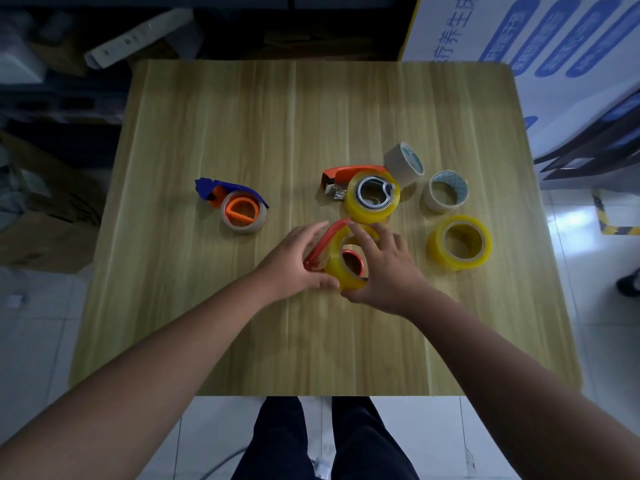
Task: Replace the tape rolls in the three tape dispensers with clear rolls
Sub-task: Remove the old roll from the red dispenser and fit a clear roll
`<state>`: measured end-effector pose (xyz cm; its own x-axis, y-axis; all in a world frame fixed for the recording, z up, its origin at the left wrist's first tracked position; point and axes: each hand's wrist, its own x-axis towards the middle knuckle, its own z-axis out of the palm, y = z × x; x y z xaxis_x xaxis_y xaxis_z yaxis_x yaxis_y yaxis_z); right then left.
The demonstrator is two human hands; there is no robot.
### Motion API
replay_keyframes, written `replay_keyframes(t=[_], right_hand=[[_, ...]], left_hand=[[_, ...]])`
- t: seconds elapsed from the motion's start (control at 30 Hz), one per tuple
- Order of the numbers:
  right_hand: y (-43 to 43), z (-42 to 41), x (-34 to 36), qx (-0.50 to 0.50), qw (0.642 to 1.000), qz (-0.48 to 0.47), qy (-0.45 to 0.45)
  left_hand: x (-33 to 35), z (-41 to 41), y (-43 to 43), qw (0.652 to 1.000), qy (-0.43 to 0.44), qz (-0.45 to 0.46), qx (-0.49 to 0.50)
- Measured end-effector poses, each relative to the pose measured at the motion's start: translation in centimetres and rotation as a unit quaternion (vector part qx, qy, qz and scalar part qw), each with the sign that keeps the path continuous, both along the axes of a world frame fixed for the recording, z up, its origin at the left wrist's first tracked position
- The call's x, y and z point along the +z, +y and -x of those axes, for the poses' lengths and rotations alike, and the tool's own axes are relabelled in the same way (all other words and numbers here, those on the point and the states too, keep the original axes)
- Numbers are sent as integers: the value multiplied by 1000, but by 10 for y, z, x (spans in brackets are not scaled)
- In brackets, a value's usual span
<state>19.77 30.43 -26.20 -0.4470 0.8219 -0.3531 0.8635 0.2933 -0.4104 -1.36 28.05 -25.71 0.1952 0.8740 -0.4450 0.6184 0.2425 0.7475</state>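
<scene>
A red tape dispenser [320, 249] with a clear yellowish roll [337, 263] on its hub sits mid-table between my hands. My left hand [294, 263] grips its red frame and the roll's lower edge. My right hand [384, 268] is shut on the roll from the right. Behind them lies an orange dispenser [346, 173] carrying a clear roll [372, 197]. At the left, a blue dispenser [225, 188] holds a beige roll [244, 213]. A loose clear roll [459, 242] lies to the right.
Two beige tape rolls lie loose at the back right, one upright [403, 164] and one flat [445, 192]. The wooden table [242, 116] stands among cardboard boxes [41, 216] at the left and a printed white carton [554, 46] at the back right.
</scene>
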Motion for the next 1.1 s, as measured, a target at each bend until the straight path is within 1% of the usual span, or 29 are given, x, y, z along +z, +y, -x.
replay_keyframes(t=[0.03, 0.1, 0.2, 0.27, 0.4, 0.67, 0.83, 0.97, 1.1], right_hand=[[-1, 0, 0, -10, 1000, -1, -7], [-2, 1, -1, -16, 1000, 1, -23], [-4, 1, -2, -8, 999, -3, -39], [-6, 0, -2, 7, 999, -7, -53], [-10, -3, -5, 48, 996, -20, -70], [-13, -11, -17, 73, 995, -40, -59], [-6, -12, -28, 70, 997, -28, -34], [3, -11, -39, 62, 998, -1, -22], [1, -15, -47, 51, 999, 5, -15]], left_hand=[[-3, 0, -5, 997, 47, -48, -32], [-11, -1, -9, 983, 106, -137, -58], [-17, 5, -8, 961, 126, -243, -49], [-18, 13, -6, 952, 135, -270, -41], [-23, 22, -9, 953, 164, -249, -54], [-34, 26, -20, 961, 150, -231, -10], [-39, 21, -27, 978, 100, -172, 63], [-47, 30, -37, 980, 107, -117, 118], [-58, 34, -47, 985, 116, -49, 118]])
